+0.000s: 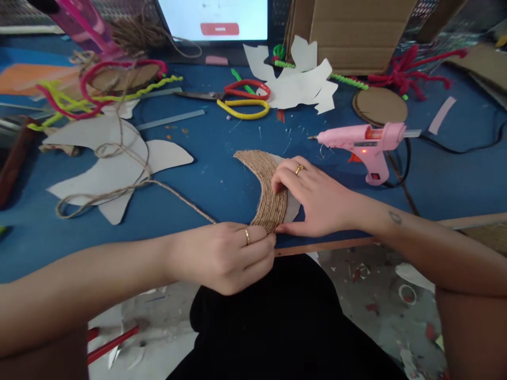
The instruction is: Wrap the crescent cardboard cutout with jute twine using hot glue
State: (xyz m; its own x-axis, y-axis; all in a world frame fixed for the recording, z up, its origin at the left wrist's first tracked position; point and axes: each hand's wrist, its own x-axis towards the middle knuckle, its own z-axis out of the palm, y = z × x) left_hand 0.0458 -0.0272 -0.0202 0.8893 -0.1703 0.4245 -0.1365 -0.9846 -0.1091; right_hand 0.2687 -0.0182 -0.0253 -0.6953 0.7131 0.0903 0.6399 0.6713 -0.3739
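Note:
A crescent-shaped paper cutout [293,207] lies at the table's front edge, mostly covered by rows of jute twine [259,164]. My right hand [312,195] is curled over its right side, fingertips on the twine rows and thumb at the lower tip. At that lower tip, my left hand [233,253] is closed with its fingers pinched together on the twine. From behind my left hand a loose strand runs left across several white paper crescents [166,154]. A pink glue gun [362,140] rests to the right, its small light glowing orange.
Scissors [245,109] with red and yellow handles lie behind the crescent, near white paper scraps [301,87]. Cardboard discs [380,105], pink and green pipe cleaners [119,97], a screen [222,16] and a cardboard box [356,34] stand or lie farther back. The glue gun's cord [463,150] trails right.

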